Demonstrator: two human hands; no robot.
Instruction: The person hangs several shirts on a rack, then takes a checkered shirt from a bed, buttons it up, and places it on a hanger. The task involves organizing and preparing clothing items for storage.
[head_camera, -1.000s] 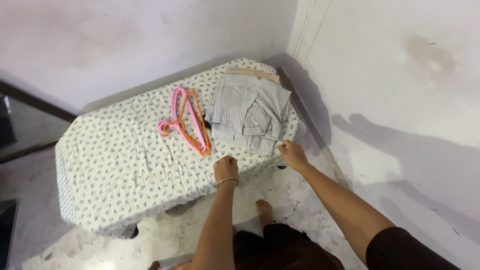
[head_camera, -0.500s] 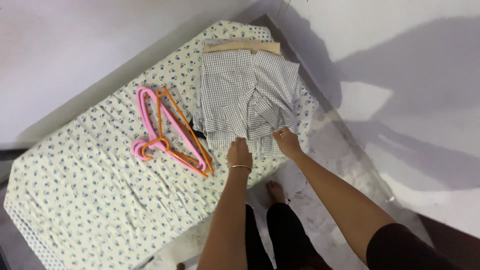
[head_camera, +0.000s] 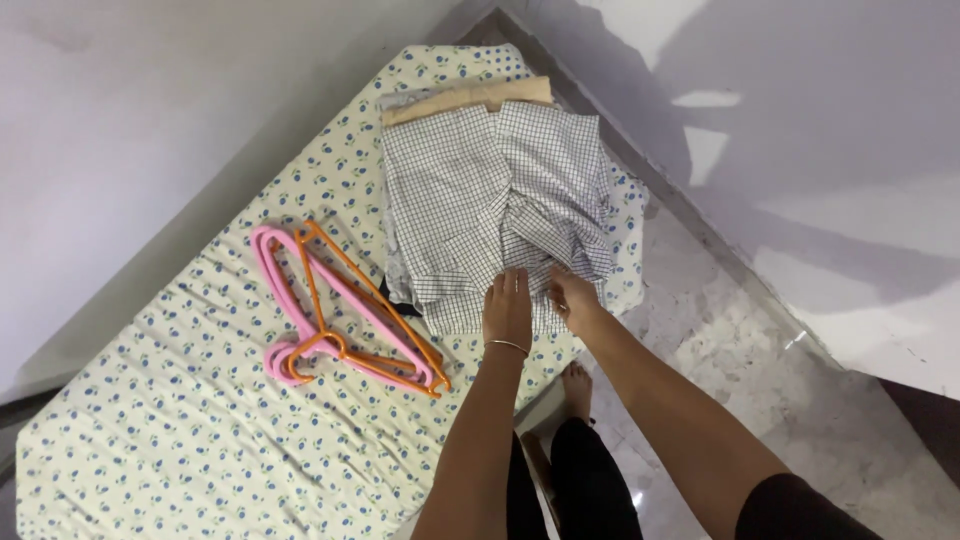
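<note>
Both hands were on the checked shirt (head_camera: 480, 200), which lay crumpled on the bed (head_camera: 200, 420) at its far end, near the wall corner. Left hand (head_camera: 508, 308) lay flat, palm down on the shirt's near hem, fingers (head_camera: 512, 285) straight and close together, not gripping; a thin bangle (head_camera: 507, 346) sat at the wrist. Right hand (head_camera: 573, 299) was just beside it, touching the bunched cloth at the shirt's near right edge, its fingers curled into the fabric, though couldn't tell if they'd actually pinched a fold. A tan garment (head_camera: 465, 97) poked out under the shirt on the far side. Pink hanger (head_camera: 290, 290) and orange hanger (head_camera: 355, 300) lay overlapped on the sheet, left of the shirt, w/ the orange one's tip near its edge.
</note>
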